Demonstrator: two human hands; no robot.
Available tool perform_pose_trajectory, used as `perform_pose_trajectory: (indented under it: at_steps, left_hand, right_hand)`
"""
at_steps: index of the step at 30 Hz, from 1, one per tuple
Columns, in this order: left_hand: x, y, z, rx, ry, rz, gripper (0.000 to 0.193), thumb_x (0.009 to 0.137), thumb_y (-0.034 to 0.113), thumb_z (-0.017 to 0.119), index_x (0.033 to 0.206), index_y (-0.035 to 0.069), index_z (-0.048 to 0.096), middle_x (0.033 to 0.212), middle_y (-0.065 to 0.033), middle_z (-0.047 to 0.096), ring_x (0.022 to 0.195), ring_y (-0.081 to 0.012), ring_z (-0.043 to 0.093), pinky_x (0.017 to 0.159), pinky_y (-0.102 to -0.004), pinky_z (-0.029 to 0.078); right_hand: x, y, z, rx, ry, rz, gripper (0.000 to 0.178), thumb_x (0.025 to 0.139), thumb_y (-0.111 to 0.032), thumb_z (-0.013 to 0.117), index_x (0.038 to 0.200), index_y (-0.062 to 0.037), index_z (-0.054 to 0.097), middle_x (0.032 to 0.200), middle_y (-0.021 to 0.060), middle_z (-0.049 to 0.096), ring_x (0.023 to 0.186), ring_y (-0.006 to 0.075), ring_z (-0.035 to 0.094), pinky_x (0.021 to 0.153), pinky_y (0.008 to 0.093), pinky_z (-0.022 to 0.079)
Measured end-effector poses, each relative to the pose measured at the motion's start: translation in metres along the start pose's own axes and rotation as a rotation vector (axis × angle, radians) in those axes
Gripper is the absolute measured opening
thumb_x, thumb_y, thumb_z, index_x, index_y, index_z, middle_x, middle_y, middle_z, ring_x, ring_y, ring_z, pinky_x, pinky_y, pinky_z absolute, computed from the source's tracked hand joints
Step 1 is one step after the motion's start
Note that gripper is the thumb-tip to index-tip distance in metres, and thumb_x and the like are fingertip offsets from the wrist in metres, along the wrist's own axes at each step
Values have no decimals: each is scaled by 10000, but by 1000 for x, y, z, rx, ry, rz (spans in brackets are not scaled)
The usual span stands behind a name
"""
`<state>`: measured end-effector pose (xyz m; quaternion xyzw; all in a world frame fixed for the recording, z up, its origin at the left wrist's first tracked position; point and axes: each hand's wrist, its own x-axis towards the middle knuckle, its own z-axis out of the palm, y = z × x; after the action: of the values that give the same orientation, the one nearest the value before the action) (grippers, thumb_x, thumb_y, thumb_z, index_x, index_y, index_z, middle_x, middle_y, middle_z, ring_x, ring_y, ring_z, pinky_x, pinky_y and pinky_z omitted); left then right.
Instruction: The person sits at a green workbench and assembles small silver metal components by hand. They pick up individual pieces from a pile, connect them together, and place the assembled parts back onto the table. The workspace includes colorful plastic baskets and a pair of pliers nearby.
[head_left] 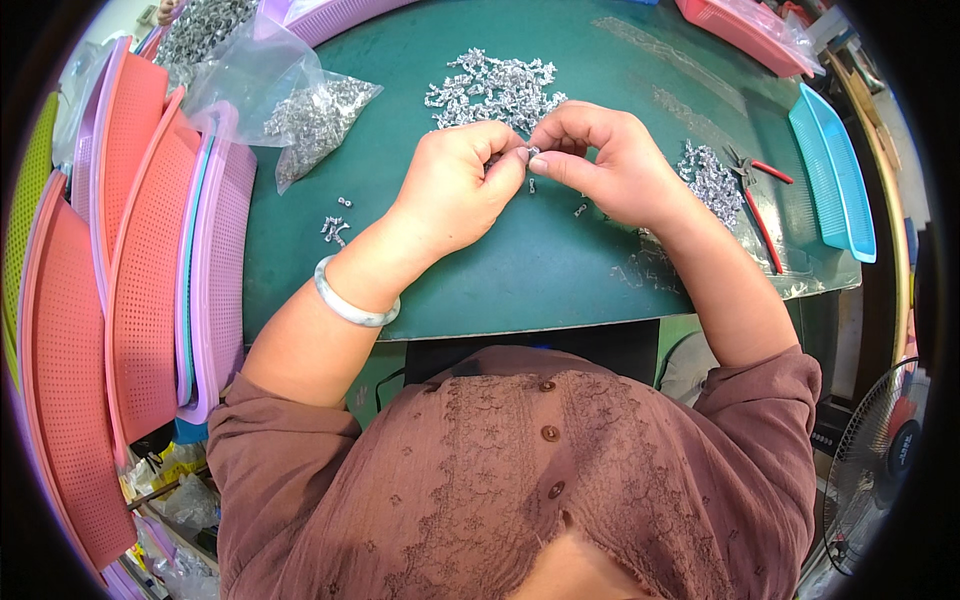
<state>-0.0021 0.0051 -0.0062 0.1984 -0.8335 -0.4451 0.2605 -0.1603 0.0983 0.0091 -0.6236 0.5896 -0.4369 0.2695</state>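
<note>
1. Green work table (450, 295) fills the middle of your station, with stacked pink and purple baskets (150, 340) at its left and a blue basket (832, 170) near its right edge.
2. Your left hand (455, 185) has its thumb and forefinger drawn together, pinching a small metal piece (533, 154); the other fingers are curled inward.
3. Your right hand (612, 165) meets it tip to tip — thumb and forefinger pinching the same piece. Its exact shape is too small to tell.
4. That piece sits between your fingertips, in front of a pile of silvery metal parts (485, 88).
5. Beyond your right wrist lie a second pile (711, 185) and, just beside it, red-handled pliers (757, 217).
6. At your left — well apart from the hands — a clear bag (322, 115) contains more metal parts; a few loose parts (334, 231) lie nearer you.
7. You wear a pale bangle (345, 305) on your left forearm.
</note>
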Motion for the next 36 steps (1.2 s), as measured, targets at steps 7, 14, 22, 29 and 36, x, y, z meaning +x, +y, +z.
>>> perform_pose_trajectory:
  at_steps: [7,14,22,29,36]
  left_hand:
    - [-2,6,-1,24,-14,31,89,806,87,569,773,8,592,593,11,518,554,-36,424,487,-212,365]
    - [-1,6,-1,52,-55,43,80,802,74,556,765,9,586,586,4,512,546,-38,423,483,-215,364]
    - [-1,5,-1,41,-63,-8,92,804,85,563,757,9,586,590,18,508,553,-32,421,487,-203,360]
    - [0,3,-1,-97,-103,-112,105,815,98,568,756,14,588,620,54,493,570,-16,404,486,-186,339]
    - [1,2,-2,-229,-140,-172,114,827,115,563,753,31,588,619,51,497,554,-15,421,472,-178,338]
  right_hand:
    - [1,2,0,303,-78,178,104,780,-100,631,820,-10,599,705,4,572,660,73,500,608,226,427]
    - [1,1,-4,229,-116,200,110,776,-95,621,825,1,598,710,14,574,670,82,502,623,232,428]
    - [1,1,-4,217,-120,195,115,788,-103,607,834,2,597,719,16,576,676,80,497,632,235,426]
    - [1,2,-3,222,-111,199,127,801,-126,599,830,-2,594,709,-1,559,670,71,485,605,225,416]
    - [2,5,-4,190,-124,231,161,825,-174,570,825,-15,596,694,-16,547,643,61,462,582,221,400]
